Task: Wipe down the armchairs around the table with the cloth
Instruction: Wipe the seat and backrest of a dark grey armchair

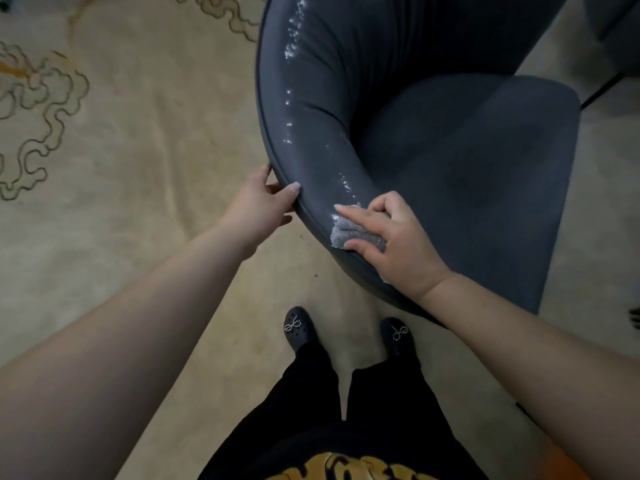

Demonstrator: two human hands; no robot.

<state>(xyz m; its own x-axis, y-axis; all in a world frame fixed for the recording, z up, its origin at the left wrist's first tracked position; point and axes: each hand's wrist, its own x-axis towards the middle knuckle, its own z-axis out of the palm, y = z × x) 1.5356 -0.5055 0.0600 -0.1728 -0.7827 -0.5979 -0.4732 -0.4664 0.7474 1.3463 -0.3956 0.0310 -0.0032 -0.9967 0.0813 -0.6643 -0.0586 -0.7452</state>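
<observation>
At mid-frame, the left hand (266, 199) grips the outer rim of the dark armchair (450, 168), arm outstretched, while the right hand (391, 237) presses a bunched grey cloth (349, 233) onto the curved backrest top, fingers curled around it.

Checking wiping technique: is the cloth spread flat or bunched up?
Bunched. The grey cloth sits wadded under the right hand, which presses it on the armchair rim.
</observation>
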